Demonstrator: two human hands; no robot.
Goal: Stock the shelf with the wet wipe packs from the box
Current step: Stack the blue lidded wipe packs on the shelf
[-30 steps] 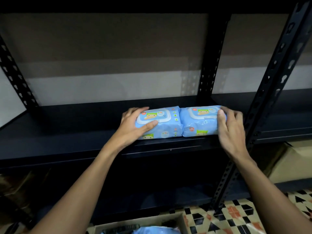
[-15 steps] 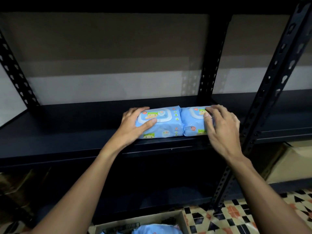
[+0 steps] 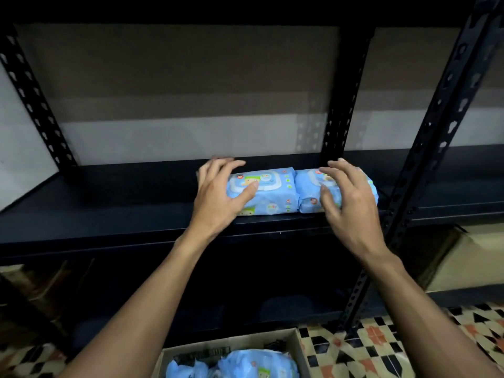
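Two light blue wet wipe packs lie side by side on the dark metal shelf [image 3: 109, 214], near its front edge. My left hand [image 3: 218, 197] hovers at the left end of the left pack [image 3: 272, 197], fingers spread, thumb over its top. My right hand [image 3: 349, 200] is spread above and in front of the right pack [image 3: 308, 192] and hides most of it. Neither hand grips a pack. On the floor below stands the cardboard box [image 3: 298, 347], holding more blue packs [image 3: 245, 364].
A perforated black upright [image 3: 436, 126] rises just right of the packs at the shelf front, and another upright [image 3: 343, 105] stands at the back. A shelf board runs overhead. Cardboard boxes [image 3: 469, 263] fill the lower right shelf. The floor is patterned tile [image 3: 368, 347].
My right hand moved from the right pack's end to above its front, fingers spreading. My left hand loosened and lifted its fingers off the left pack. The packs stayed in place.
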